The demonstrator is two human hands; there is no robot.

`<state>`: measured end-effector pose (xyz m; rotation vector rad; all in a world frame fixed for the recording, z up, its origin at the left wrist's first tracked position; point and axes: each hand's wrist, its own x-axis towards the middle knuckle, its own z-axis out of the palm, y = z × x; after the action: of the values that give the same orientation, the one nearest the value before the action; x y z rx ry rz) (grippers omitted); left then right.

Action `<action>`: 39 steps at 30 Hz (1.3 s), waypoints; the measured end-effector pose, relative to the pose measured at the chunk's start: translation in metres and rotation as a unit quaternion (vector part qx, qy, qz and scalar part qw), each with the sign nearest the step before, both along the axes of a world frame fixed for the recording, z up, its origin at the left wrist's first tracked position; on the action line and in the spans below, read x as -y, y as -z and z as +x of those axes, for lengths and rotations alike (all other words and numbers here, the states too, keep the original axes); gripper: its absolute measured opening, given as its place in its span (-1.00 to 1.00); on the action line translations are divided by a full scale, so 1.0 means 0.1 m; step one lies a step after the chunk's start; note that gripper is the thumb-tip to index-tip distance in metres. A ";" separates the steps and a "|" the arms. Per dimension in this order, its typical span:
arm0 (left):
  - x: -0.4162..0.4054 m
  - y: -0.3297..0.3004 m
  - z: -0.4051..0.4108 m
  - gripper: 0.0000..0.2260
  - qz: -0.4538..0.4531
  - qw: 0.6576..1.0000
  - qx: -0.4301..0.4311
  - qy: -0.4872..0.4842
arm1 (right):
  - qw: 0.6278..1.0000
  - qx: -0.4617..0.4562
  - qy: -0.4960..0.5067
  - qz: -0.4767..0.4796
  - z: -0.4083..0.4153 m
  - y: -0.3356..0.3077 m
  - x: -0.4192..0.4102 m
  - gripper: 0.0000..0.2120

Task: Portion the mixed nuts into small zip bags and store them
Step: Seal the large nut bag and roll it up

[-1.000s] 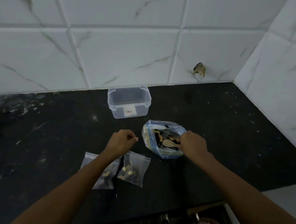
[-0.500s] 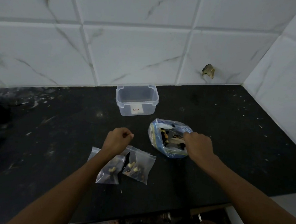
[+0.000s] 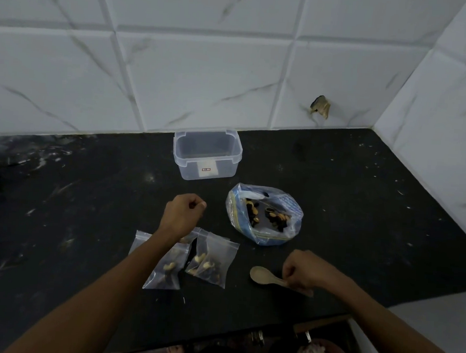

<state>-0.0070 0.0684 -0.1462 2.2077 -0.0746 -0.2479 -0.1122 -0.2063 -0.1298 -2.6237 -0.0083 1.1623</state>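
Blk counter [image 3: 360, 211], wht marble tiles [image 3: 205, 79]

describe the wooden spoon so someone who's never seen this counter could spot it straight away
On the black countertop, look toward the near edge, in front of the big open bag of mixed nuts. The wooden spoon lies there, its bowl pointing left, its handle in the right hand. It is the only pale, solid wooden thing; the small zip bags to its left are clear plastic.

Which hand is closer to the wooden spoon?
The right hand. Its fingers hold the wooden spoon by the handle, low on the counter. The left hand is farther away, curled above the small zip bags.
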 end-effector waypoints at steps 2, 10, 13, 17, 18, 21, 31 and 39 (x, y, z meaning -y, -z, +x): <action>0.05 0.00 0.01 -0.90 -0.002 1.000 -0.004 0.001 | 0.999 0.029 0.018 0.004 -0.01 0.11 -0.01 -0.87; 0.10 0.02 -0.02 -0.90 -0.006 1.000 -0.012 -0.001 | 0.991 0.111 0.073 0.024 0.02 0.25 -0.15 -0.85; 0.11 0.03 -0.03 -0.91 -0.010 1.000 -0.016 -0.003 | 0.987 0.137 0.085 0.022 -0.02 0.30 -0.17 -0.86; 0.15 0.03 -0.04 -0.91 -0.013 1.000 -0.016 -0.002 | 0.979 0.186 0.079 0.005 -0.08 0.30 -0.19 -0.86; 0.15 0.03 -0.04 -0.91 -0.013 1.000 -0.018 0.000 | 0.978 0.196 0.073 -0.001 -0.09 0.29 -0.20 -0.83; 0.19 0.03 -0.03 -0.91 -0.018 1.000 -0.025 0.003 | 0.968 0.240 0.071 -0.016 -0.13 0.19 -0.21 -0.77; 0.75 -0.19 0.16 -0.69 -0.027 0.996 -0.066 -0.054 | 0.846 0.457 0.273 -0.030 0.55 -0.16 0.04 -0.84; 0.88 -0.11 0.20 -0.56 -0.062 0.973 -0.193 -0.114 | 0.904 0.207 0.373 -0.005 0.83 0.01 0.16 -0.73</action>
<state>0.0129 -0.0199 -0.1356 1.9858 0.3654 -0.5238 -0.0296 -0.2226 -0.1311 -2.4400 0.8351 0.3364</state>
